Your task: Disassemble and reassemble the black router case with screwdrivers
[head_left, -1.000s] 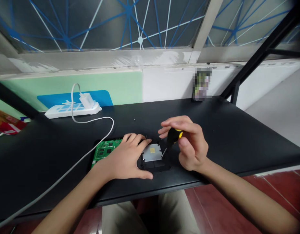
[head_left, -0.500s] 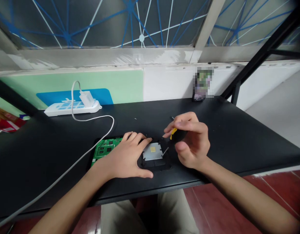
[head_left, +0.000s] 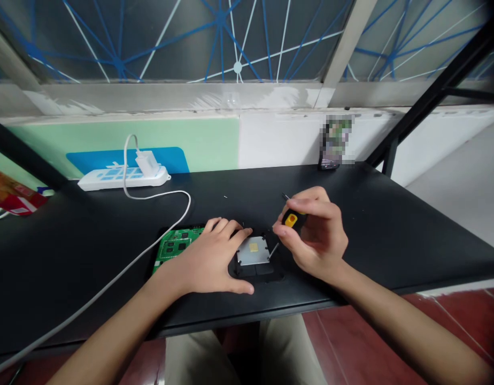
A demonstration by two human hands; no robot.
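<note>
My right hand [head_left: 317, 232] is closed around the black and yellow handle of a screwdriver [head_left: 294, 219]. Its metal shaft slants down to the right edge of a silver metal plate [head_left: 253, 251], which has a small yellowish square on it and sits in a black casing [head_left: 259, 272]. Spread out, my left hand [head_left: 210, 254] rests over the left side of this casing, fingertips near its top edge and thumb below the plate. Partly under that hand lies a green circuit board [head_left: 175, 246] in a black frame.
A white cable [head_left: 151, 246] runs across the table [head_left: 391, 230] from a plug in the white power strip [head_left: 106, 178]. A phone [head_left: 333, 144], partly pixelated, leans on the wall. A red packet [head_left: 22, 198] lies far left.
The fingers of my right hand have shifted on the screwdriver handle, with thumb and forefinger now nearer together and the handle turned. My left hand has stayed on the casing.
</note>
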